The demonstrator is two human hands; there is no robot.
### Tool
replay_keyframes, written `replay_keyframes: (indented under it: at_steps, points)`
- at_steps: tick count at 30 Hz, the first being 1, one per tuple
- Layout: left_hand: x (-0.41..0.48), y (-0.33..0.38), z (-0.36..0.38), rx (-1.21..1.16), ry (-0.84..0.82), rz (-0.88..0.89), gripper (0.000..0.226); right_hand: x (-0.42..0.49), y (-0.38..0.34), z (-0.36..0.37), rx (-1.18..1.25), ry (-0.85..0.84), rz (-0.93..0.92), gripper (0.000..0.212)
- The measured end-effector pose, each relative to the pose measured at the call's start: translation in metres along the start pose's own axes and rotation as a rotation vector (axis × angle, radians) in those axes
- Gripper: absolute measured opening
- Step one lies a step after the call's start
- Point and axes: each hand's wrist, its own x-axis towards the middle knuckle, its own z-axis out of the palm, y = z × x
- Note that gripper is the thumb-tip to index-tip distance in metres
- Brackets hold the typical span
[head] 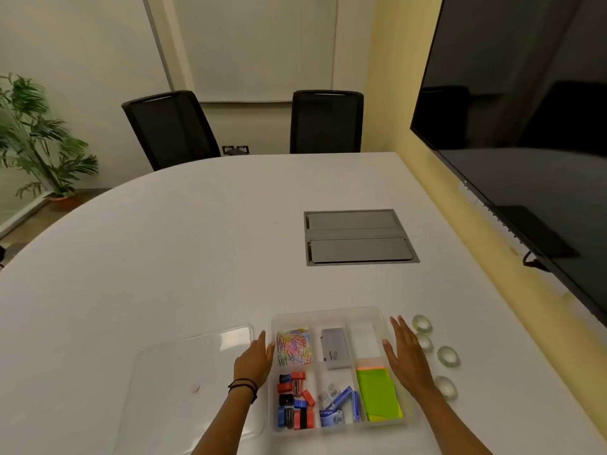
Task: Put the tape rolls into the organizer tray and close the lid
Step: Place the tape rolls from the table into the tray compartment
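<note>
A clear organizer tray sits at the table's near edge, divided into six compartments. They hold coloured paper clips, a grey box, sharpeners, staple boxes and green sticky notes; the far right compartment looks bare. Its clear lid lies flat on the table to the left. Several clear tape rolls lie to the right of the tray. My left hand rests flat against the tray's left wall. My right hand is flat against the right wall, partly covering one roll.
A grey cable hatch is set into the white table beyond the tray. A large dark screen hangs on the right wall. Two black chairs stand at the far side, a potted plant at the left.
</note>
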Motion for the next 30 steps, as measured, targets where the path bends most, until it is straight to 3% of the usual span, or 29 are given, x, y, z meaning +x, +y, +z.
replay_keyframes:
  at_steps: [5, 13, 30]
  points:
    - [0.003, -0.003, 0.001, 0.015, -0.052, -0.030, 0.046, -0.008, 0.006, 0.007, 0.055, -0.120, 0.124, 0.054]
    - [0.015, -0.002, 0.008, 0.036, -0.050, -0.006, 0.040, -0.007, 0.018, 0.022, 0.059, -0.173, 0.162, 0.054]
    - [0.051, -0.008, 0.009, -0.014, -0.069, 0.027, 0.044, 0.008, 0.022, 0.033, 0.279, -0.086, 0.244, 0.051]
